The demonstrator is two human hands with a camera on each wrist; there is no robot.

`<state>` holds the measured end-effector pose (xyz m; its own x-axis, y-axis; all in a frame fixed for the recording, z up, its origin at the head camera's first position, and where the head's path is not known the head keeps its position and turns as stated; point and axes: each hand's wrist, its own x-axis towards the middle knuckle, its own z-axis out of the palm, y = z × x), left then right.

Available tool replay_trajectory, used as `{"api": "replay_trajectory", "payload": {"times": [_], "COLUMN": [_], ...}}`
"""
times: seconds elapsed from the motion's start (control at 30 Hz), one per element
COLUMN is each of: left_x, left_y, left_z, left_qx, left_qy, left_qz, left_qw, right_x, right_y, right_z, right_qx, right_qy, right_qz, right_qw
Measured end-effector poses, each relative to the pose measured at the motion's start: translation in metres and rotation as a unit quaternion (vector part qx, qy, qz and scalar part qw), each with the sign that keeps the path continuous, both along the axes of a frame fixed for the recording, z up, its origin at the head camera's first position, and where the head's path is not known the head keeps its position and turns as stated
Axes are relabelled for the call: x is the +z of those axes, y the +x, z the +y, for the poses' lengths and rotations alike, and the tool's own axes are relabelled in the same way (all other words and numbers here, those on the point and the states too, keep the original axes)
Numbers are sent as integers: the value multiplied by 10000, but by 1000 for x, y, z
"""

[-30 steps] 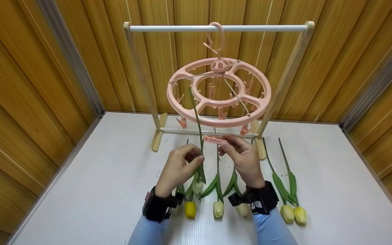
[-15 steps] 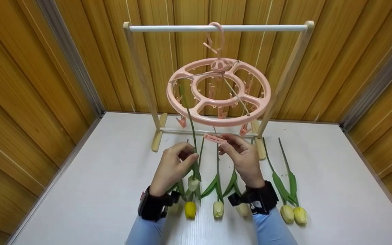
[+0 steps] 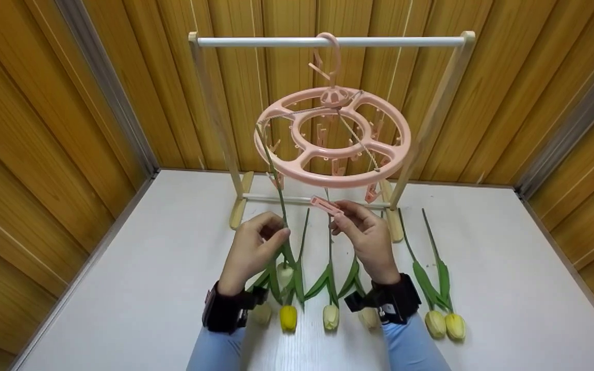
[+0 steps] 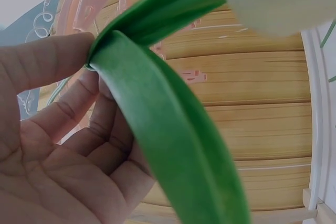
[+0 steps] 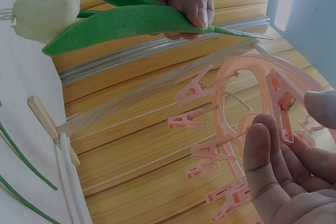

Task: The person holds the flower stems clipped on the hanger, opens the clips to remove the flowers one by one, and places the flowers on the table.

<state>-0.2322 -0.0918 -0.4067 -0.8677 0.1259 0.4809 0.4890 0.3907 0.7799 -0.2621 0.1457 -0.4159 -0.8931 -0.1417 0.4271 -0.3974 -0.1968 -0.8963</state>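
In the head view my left hand (image 3: 253, 250) pinches the stem of a white artificial tulip (image 5: 48, 13). Its bloom points down and its bare stem (image 3: 272, 167) rises in front of the hanger's left rim. Green leaves (image 4: 168, 124) fill much of the left wrist view. My right hand (image 3: 369, 245) grips a pink clothes peg (image 3: 326, 206) between thumb and fingers, below the front rim of the round pink drying hanger (image 3: 333, 180). In the right wrist view this peg (image 5: 283, 106) appears close up. The tulip stem and the peg are apart.
The hanger hooks on a white bar (image 3: 266, 42) of a wooden stand (image 3: 433, 116), with several other pegs (image 3: 373, 192) around it. Several tulips lie on the white table (image 3: 137, 288), including a yellow one (image 3: 289, 318) and a pale pair (image 3: 445, 325) at right.
My left hand has shifted left with the tulip, and its stem tip now leans further left. My right hand stays nearly in place; the peg has tilted, its left end higher.
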Motion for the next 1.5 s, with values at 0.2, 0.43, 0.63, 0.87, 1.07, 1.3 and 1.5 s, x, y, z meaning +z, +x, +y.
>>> {"api": "replay_trajectory", "payload": {"times": [0.2, 0.43, 0.63, 0.87, 1.07, 1.3, 1.5], "left_x": [-1, -2, -3, -3, -2, -3, -4], "left_y": [-1, -2, -4, -5, -5, -5, -4], "left_z": [-3, -8, -9, -10, -12, -17, -21], "left_qx": [115, 259, 315, 366, 393, 554, 737], "left_qy": [7, 71, 38, 80, 100, 172, 208], "left_qz": [-58, -103, -220, -261, -245, -219, -249], "left_qw": [9999, 9996, 9993, 9990, 9989, 9981, 9968], "right_x": [-1, -1, -2, -4, -3, -1, -5], "right_y": [-3, -4, -4, -4, -2, 1, 5], "right_z": [-1, -2, -2, 0, 1, 4, 8], "right_qx": [-23, -88, -18, 66, 85, 60, 42], "right_qy": [7, 93, 131, 221, 323, 867, 1182], "right_qz": [26, -52, -100, 34, -58, 405, 1036], "right_qw": [10000, 9999, 9999, 9997, 9994, 9954, 9876]}}
